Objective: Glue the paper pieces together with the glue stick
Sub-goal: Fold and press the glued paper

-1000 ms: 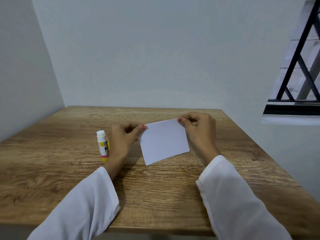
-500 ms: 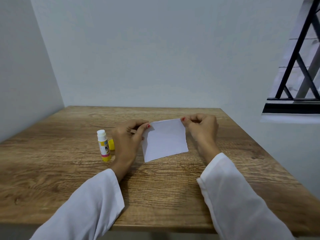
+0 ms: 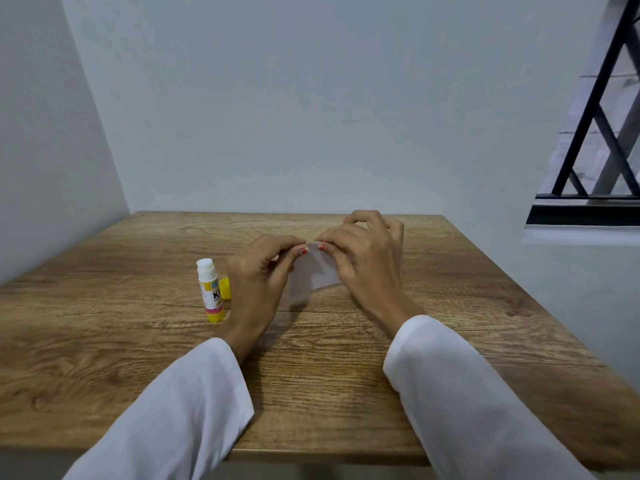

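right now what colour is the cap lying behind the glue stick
Yellow cap, behind the upright glue stick; head view.

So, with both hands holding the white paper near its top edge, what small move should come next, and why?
Probably press the pinched top edges together. The left hand and right hand both pinch the white paper at its top, lifted off the wooden table, and the yellow glue stick stands uncapped, unused.

Hands: 2, left hand (image 3: pixel 258 271), right hand (image 3: pixel 363 258)
Paper (image 3: pixel 313 275): 1 visible
Glue stick (image 3: pixel 209 291): 1
Yellow cap (image 3: pixel 225 288): 1
Table (image 3: pixel 104 341): 1
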